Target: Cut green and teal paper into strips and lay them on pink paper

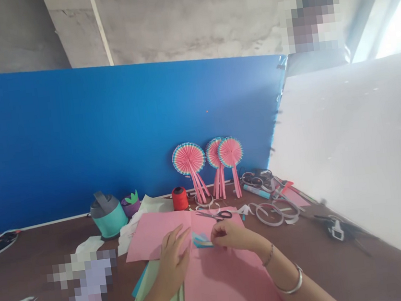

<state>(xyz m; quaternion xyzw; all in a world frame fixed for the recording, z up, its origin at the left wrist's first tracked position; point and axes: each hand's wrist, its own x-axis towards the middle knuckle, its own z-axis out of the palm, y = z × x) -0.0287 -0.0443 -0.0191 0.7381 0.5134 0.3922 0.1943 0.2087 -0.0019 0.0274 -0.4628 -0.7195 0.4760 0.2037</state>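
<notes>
My left hand [172, 260] lies flat with fingers stretched out on a pink paper sheet [223, 283] on the brown table. My right hand [229, 234] is closed in a pinch on a small blue and pink folded paper piece [201, 240] resting on the sheet. Black-handled scissors [215, 214] lie just beyond the right hand on the pink paper. Light green and blue sheets [146, 292] stick out from under my left forearm.
Three pink pleated paper fans [207, 162] lean on the blue board behind. A red thread spool [180, 198], a teal tape dispenser [107, 215], white tape rolls [272, 210] and a glue gun [334, 229] lie around. A white board [360, 151] stands at right.
</notes>
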